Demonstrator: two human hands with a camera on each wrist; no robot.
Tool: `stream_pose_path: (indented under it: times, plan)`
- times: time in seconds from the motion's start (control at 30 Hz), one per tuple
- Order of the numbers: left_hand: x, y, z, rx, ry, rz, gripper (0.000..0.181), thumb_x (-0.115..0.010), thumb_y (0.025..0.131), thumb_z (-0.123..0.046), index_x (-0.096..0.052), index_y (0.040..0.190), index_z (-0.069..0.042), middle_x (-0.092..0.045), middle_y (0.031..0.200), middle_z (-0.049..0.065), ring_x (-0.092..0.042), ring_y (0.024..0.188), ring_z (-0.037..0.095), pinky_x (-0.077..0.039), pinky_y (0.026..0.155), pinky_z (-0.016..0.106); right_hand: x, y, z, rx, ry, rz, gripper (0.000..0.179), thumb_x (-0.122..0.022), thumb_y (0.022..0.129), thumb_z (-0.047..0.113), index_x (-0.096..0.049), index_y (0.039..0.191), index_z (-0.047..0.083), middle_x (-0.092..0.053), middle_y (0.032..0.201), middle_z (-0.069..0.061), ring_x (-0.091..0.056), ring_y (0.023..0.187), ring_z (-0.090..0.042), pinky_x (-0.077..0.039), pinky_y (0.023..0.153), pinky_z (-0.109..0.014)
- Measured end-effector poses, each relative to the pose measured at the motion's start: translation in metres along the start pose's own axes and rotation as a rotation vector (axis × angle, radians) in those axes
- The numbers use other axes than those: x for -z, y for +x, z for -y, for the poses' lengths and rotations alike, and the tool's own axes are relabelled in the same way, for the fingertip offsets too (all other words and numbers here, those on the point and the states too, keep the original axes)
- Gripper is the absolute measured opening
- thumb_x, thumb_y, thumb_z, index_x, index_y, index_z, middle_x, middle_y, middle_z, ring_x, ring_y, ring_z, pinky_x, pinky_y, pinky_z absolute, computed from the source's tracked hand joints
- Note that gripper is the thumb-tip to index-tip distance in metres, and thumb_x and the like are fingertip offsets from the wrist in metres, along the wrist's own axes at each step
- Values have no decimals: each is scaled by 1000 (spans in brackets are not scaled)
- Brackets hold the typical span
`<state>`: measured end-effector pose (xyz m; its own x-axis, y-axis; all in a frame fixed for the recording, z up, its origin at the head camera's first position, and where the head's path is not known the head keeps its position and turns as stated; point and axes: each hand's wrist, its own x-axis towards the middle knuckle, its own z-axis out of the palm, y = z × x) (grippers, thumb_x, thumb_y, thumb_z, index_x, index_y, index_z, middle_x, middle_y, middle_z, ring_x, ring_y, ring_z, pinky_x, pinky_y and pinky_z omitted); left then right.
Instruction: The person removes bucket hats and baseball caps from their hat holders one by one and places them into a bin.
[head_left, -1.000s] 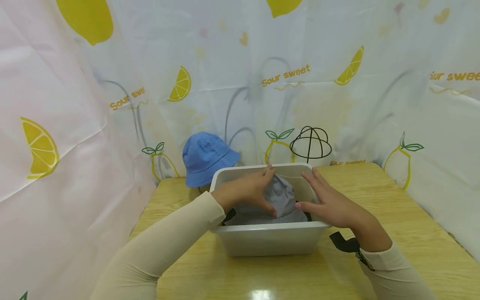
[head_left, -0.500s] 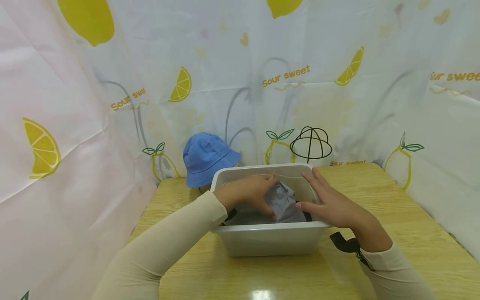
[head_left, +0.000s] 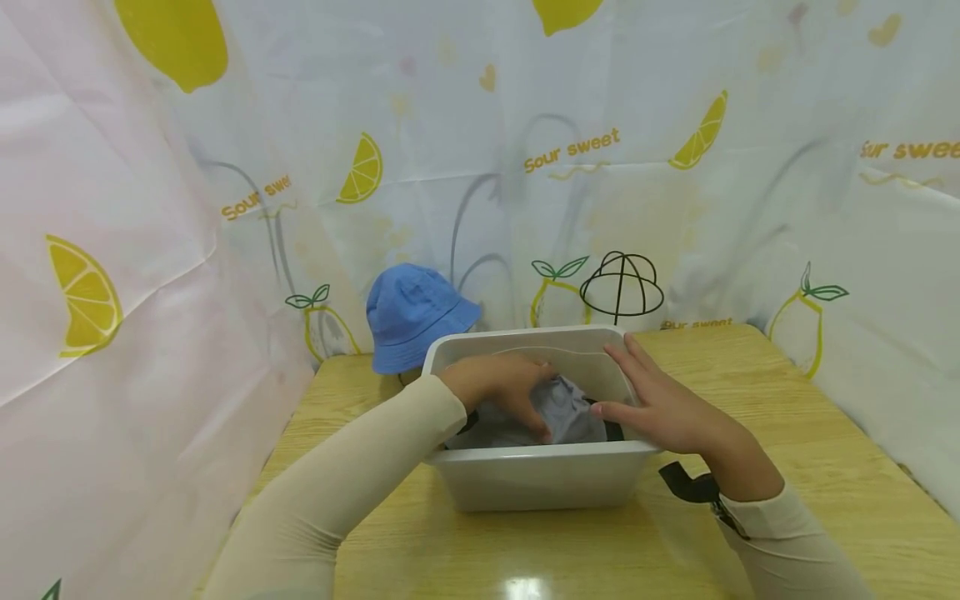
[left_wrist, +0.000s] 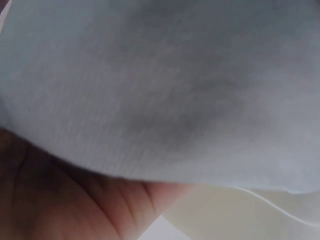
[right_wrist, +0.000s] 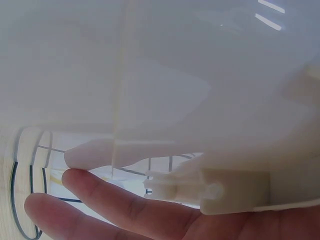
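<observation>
In the head view a white plastic tub (head_left: 540,479) stands on the table, with a soft grey fabric hat (head_left: 566,412) inside it. My left hand (head_left: 510,387) reaches in over the left rim and holds the hat's crown between thumb and fingers. Grey cloth (left_wrist: 165,95) fills most of the left wrist view, covering part of that hand. My right hand (head_left: 671,412) rests at the tub's right rim, fingers straight and thumb over the inside. In the right wrist view, extended fingers (right_wrist: 125,207) lie against the tub's glossy wall (right_wrist: 165,75).
Behind the tub's left corner, a blue bucket hat (head_left: 416,317) sits on a stand. A black wire hat stand (head_left: 618,287) is at the back. Something dark (head_left: 613,429) shows inside the tub on the right. Lemon-print cloth (head_left: 480,100) hangs around the wooden table (head_left: 750,400).
My left hand has sunk lower into the tub, and the grey hat has gone down with it. The right hand has stayed at the right rim.
</observation>
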<state>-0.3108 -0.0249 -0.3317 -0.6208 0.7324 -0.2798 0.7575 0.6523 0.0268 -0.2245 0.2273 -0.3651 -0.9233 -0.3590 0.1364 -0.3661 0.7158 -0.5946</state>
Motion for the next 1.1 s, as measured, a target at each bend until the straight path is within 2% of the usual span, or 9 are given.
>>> stream_pose_path:
  times: [0.13, 0.37, 0.6, 0.9, 1.1]
  plan:
    - [-1, 4, 1, -8, 3, 24, 97, -83, 75, -64, -49, 153, -18, -62, 141, -1, -58, 131, 19, -46, 112, 35, 0, 0, -1, 3, -6, -2, 98, -63, 96, 63, -12, 168, 21, 10, 173, -17, -6, 158, -49, -23, 116, -74]
    - [-2, 7, 2, -49, 16, 64, 95, -82, 80, -60, -46, 155, -15, -58, 147, -1, -54, 135, 17, -42, 115, 31, 1, 0, 1, -20, -13, 2, 97, -62, 97, 64, -11, 168, 23, 11, 174, -14, -9, 157, -49, -25, 115, -75]
    - [-2, 7, -1, -28, 26, 144, 101, -77, 85, -62, -35, 162, -13, -42, 164, 2, -41, 149, 19, -33, 123, 32, 1, -1, 3, -15, -5, 4, 95, -62, 97, 63, -12, 168, 24, 11, 173, -15, -9, 157, -50, -25, 114, -76]
    - [-7, 9, 1, 2, -14, 232, 106, -70, 88, -67, -22, 167, -14, -24, 172, 0, -23, 158, 15, -22, 127, 29, 0, -3, 4, -20, -5, 8, 94, -62, 97, 62, -13, 168, 24, 11, 173, -16, -10, 156, -51, -25, 114, -76]
    - [-6, 8, 1, 31, -57, 256, 105, -69, 89, -66, -18, 168, -18, -17, 174, 0, -17, 160, 17, -18, 129, 34, 0, -2, 3, -12, -20, 3, 93, -62, 97, 62, -14, 168, 23, 12, 173, -16, -10, 156, -52, -26, 113, -76]
